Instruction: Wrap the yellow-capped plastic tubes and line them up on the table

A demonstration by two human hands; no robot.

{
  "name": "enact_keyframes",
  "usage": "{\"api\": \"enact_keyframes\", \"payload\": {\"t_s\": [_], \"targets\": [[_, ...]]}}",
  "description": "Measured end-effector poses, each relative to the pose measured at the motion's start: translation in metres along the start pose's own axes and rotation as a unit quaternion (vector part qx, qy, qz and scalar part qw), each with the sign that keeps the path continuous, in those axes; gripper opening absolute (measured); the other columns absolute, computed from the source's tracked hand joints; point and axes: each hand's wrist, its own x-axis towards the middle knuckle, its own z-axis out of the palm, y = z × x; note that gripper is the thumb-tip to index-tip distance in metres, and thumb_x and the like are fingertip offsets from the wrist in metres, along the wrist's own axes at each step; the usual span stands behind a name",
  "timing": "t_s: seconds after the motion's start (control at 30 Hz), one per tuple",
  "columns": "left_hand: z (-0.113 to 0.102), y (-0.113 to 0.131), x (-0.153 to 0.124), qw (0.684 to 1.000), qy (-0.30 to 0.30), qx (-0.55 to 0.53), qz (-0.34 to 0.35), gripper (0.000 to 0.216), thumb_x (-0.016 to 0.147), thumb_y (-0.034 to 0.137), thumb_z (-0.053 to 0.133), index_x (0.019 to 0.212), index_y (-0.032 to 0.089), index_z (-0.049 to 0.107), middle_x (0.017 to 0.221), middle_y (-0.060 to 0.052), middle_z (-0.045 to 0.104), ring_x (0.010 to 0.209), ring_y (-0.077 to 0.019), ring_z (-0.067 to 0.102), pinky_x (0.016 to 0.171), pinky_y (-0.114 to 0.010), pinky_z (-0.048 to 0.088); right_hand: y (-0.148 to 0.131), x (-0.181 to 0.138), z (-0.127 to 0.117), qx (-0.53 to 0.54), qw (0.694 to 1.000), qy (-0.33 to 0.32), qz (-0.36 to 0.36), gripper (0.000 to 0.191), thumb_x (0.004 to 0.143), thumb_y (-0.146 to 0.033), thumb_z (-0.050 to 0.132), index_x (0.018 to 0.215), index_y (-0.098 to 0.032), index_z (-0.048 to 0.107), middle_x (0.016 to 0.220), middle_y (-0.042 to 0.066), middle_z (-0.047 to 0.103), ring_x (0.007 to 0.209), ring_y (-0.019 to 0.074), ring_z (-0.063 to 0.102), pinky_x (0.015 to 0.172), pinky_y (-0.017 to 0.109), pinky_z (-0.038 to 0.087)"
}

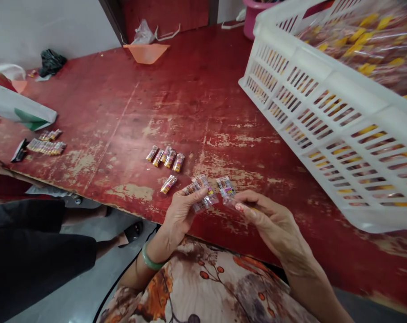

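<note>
Near the table's front edge my left hand (179,211) is closed on a few small printed plastic packets (203,186), fanned out under the thumb. To its right, my right hand (272,220) pinches the lower end of a single clear printed packet (225,186) between thumb and fingers. The two hands are close together, with a narrow gap between their packets. Beyond my left hand lies a row of several small wrapped packets (170,158) with yellow ends. One more wrapped packet (169,184) sits apart, nearer to me.
A white slatted crate (291,103) full of yellow-marked packets (374,40) stands at right on the worn red table (190,98). More packets (47,146) lie at left. An orange tray (147,53) and black plastic bag (51,62) are at the back. Another person's legs (45,246) show at lower left.
</note>
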Motion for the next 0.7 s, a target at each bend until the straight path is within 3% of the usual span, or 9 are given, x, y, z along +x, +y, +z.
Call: {"api": "enact_keyframes", "payload": {"t_s": [0.13,0.23,0.33,0.6,0.7], "targets": [[0.003,0.000,0.002,0.999,-0.016,-0.042,-0.004,0.028,0.059,0.019,0.083,0.084,0.013,0.071,0.081,-0.004,0.073,0.068,-0.0146,0.067,0.070,-0.026,0.053,-0.009,-0.009,0.003,-0.110,0.982,0.030,-0.149,0.018,0.084,-0.026,0.062,0.101,-0.023,0.063,0.099,0.003,0.063,0.088,0.0159,0.060,0.076,0.026,0.049],[0.005,-0.002,0.002,0.998,-0.008,-0.056,-0.005,0.024,0.060,0.020,0.082,0.079,0.013,0.070,0.078,-0.003,0.072,0.066,-0.0145,0.066,0.069,-0.027,0.053,-0.014,-0.010,0.013,-0.179,0.942,0.086,-0.269,0.024,0.081,-0.018,0.064,0.104,-0.021,0.062,0.099,0.005,0.063,0.091,0.0167,0.061,0.082,0.029,0.050],[0.007,-0.004,0.000,0.998,-0.004,-0.064,-0.009,0.023,0.061,0.020,0.082,0.079,0.013,0.070,0.079,-0.003,0.072,0.066,-0.0138,0.065,0.070,-0.027,0.052,-0.013,-0.006,0.019,-0.231,0.899,0.117,-0.353,0.032,0.078,-0.012,0.067,0.109,-0.020,0.061,0.096,0.006,0.063,0.087,0.0174,0.061,0.075,0.030,0.052],[0.016,-0.007,-0.008,0.997,-0.012,-0.077,-0.021,0.022,0.065,0.019,0.078,0.085,0.014,0.070,0.083,-0.003,0.072,0.069,-0.0134,0.065,0.070,-0.026,0.051,0.004,-0.001,0.024,-0.391,0.766,0.207,-0.466,0.044,0.070,-0.006,0.074,0.112,-0.016,0.061,0.092,0.007,0.066,0.081,0.0174,0.063,0.072,0.031,0.054],[0.019,-0.007,-0.006,0.995,0.022,-0.099,-0.007,0.021,0.062,0.017,0.080,0.079,0.014,0.069,0.077,-0.001,0.071,0.064,-0.0121,0.064,0.065,-0.024,0.051,0.005,-0.005,0.024,-0.391,0.757,0.245,-0.463,0.046,0.068,-0.006,0.076,0.111,-0.017,0.063,0.091,0.006,0.067,0.080,0.0167,0.064,0.071,0.029,0.055]]}}
